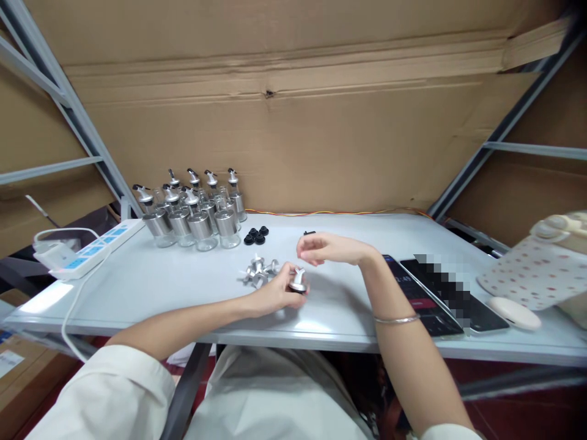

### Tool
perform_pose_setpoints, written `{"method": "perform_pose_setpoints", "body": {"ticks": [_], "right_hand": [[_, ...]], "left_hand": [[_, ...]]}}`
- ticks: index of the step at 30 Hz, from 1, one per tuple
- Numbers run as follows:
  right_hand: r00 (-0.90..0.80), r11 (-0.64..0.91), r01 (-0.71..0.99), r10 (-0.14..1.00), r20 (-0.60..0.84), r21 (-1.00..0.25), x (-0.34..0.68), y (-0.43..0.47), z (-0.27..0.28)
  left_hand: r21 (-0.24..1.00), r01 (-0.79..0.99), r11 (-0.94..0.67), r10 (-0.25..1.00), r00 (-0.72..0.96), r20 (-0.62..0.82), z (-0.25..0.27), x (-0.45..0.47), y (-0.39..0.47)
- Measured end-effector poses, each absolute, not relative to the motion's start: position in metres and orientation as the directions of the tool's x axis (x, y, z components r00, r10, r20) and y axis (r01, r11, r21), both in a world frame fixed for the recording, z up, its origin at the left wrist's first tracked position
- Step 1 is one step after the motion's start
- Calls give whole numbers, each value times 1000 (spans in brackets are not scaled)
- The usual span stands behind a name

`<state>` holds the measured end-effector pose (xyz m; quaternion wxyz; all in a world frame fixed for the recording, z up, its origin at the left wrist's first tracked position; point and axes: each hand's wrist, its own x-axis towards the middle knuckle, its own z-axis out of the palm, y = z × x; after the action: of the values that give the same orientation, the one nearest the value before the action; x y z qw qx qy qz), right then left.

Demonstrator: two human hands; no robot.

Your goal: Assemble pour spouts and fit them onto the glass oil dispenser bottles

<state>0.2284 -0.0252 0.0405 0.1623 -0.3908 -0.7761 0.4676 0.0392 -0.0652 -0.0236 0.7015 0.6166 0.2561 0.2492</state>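
Observation:
My left hand (279,290) is closed around a silver pourer spout (299,281) with a black base, its nozzle pointing up. To its right and a little farther back, my right hand (330,249) hovers over the table with its fingers loosely bent and nothing visible in them. Just behind those fingers a small black piece (310,232) shows, partly hidden by the hand. Several loose silver spouts (259,269) lie in a heap left of my left hand. Beyond them sits a small cluster of black stoppers (255,237).
Several glass bottles with steel sleeves (200,227) stand at the back left, many with pourers fitted. A power strip (92,250) lies at the left edge. On the right are a phone (422,305), a dark tablet-like device (486,315), a white oval case (514,313) and a dotted container (527,269).

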Motion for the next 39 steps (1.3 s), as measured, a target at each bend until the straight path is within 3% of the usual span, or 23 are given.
{"method": "perform_pose_setpoints", "body": {"ticks": [3, 5, 7, 10, 13, 19, 24, 28, 33, 39], "right_hand": [[-762, 210, 355, 630, -151, -911, 217, -30, 43], [-726, 190, 299, 681, -94, -935, 216, -30, 43], [-617, 200, 247, 787, 5, -948, 219, -29, 44], [-447, 209, 162, 887, 117, -964, 225, -27, 44], [-435, 162, 117, 895, 96, -980, 228, -25, 42], [-656, 9, 184, 746, -116, -983, 220, -21, 31], [-733, -106, 91, 666, -139, -990, 216, -22, 28], [-748, -110, 132, 641, -172, -985, 214, -24, 29], [-723, -9, 106, 686, -83, -994, 206, -25, 29], [-682, 143, 76, 729, 53, -987, 198, -23, 24]], "left_hand": [[999, 17, 41, 643, 765, -39, -16, 38, -64], [993, 59, -99, 675, 738, 23, -7, 37, -58], [928, 145, -343, 736, 656, 170, 3, 35, -49], [622, 314, -717, 676, 532, 510, 14, 30, -30], [332, 411, -849, 518, 523, 677, 11, 25, -13], [46, 355, -934, 289, 672, 682, -12, 13, 4], [-63, 416, -907, 273, 695, 665, -8, 9, 6], [-87, 474, -876, 327, 717, 616, -5, 10, 5], [-126, 557, -821, 346, 660, 666, -4, 10, 8], [17, 581, -814, 456, 619, 640, 1, 8, 9]]}}
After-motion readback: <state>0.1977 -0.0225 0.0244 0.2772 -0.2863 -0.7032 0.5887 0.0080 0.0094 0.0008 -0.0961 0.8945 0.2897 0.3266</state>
